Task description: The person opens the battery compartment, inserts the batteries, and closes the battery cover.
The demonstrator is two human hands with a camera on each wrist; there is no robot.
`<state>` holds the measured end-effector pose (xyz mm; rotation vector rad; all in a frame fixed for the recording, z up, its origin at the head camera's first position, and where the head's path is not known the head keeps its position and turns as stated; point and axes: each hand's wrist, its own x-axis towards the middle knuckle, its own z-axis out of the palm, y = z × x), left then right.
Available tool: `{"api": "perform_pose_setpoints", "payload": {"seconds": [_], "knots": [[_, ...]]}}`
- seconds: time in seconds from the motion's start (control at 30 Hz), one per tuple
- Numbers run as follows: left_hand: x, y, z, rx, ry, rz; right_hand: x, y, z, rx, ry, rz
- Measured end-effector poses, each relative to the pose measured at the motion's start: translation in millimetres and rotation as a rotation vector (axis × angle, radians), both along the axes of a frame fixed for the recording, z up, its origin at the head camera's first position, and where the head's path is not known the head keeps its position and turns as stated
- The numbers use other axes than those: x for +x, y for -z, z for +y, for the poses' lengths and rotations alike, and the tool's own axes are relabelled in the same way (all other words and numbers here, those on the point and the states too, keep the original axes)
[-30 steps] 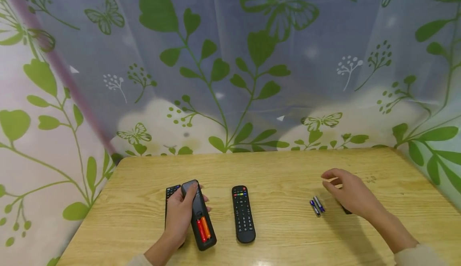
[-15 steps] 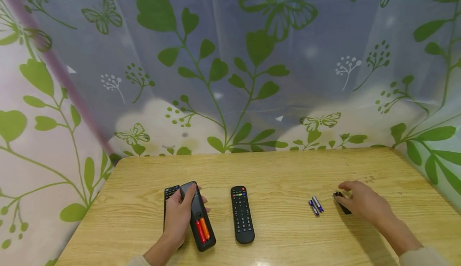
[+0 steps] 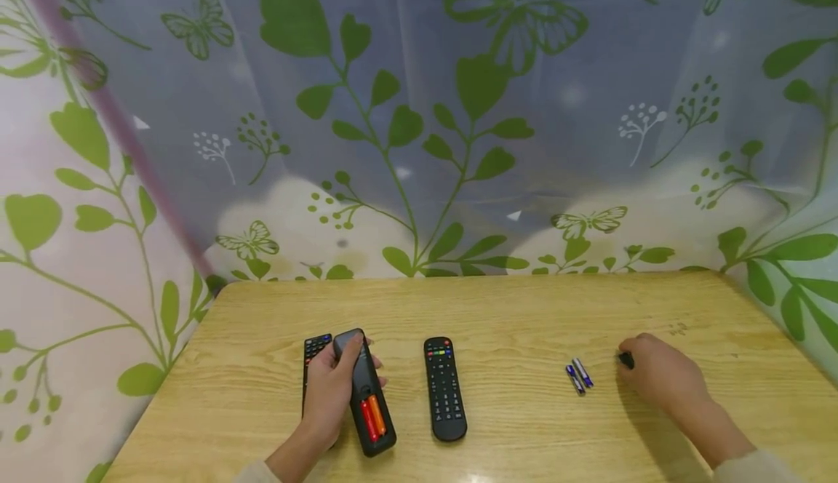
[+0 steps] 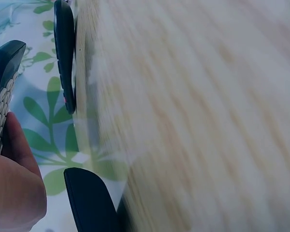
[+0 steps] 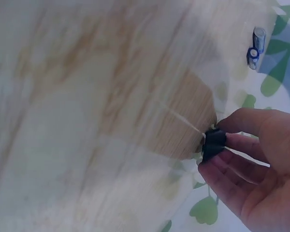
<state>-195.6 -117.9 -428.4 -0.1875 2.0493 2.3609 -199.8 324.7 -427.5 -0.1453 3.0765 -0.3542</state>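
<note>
Wood-grain surface (image 3: 517, 316). Left of middle remote (image 3: 446, 390), left hand (image 3: 329, 390) grips open-backed remote (image 3: 364, 388): likely stiff, light; hold long edges. Right of middle remote, beyond paired batteries (image 3: 582, 372), right hand (image 3: 666, 375) pinches small black piece (image 5: 214, 144), probably thin plastic.

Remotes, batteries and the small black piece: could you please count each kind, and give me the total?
Remotes: 3, with one partly hidden by the left hand
Batteries: 4, two inside the held remote and two on the table
Small black piece: 1, in the right hand
Total: 8
</note>
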Motion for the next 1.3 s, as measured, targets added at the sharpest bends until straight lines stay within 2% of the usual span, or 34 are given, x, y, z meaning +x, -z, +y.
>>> {"api": "perform_pose_setpoints", "payload": {"seconds": [0.17, 0.3, 0.4, 0.5, 0.6, 0.77, 0.9, 1.0, 1.13, 1.3], "knots": [[1.6, -0.9, -1, 0.003, 0.002, 0.008, 2.8, 1.5, -5, 0.009, -0.008, 0.045], [2.2, -1.9, -1, 0.009, 0.002, 0.014, 1.3, 0.4, -4, -0.042, 0.001, 0.022], [1.0, -1.7, 1, 0.015, 0.009, 0.026, 1.0, -2.1, -5, -0.125, 0.024, -0.012], [0.5, -1.1, 2, 0.021, 0.015, 0.029, 3.5, -7.8, -16, -0.249, 0.036, -0.029], [1.0, 0.6, 2, 0.022, 0.016, 0.024, 6.7, -15.6, -42, -0.376, 0.042, -0.022], [2.9, 3.2, 2, 0.003, 0.028, 0.017, 14.9, -27.2, -106, -0.527, 0.000, 0.043], [4.0, 3.1, 4, -0.002, 0.025, 0.014, 22.5, -32.2, -163, -0.646, -0.076, 0.091], [3.6, 3.3, 5, 0.006, 0.020, 0.016, 27.2, -34.2, -200, -0.708, -0.169, 0.109], [3.2, 4.1, 5, 0.002, 0.017, 0.026, 33.0, -36.6, -235, -0.751, -0.296, 0.093], [4.1, 4.0, 3, -0.058, -0.004, 0.057, 39.4, -37.4, -261, -0.823, -0.350, 0.022]]}}
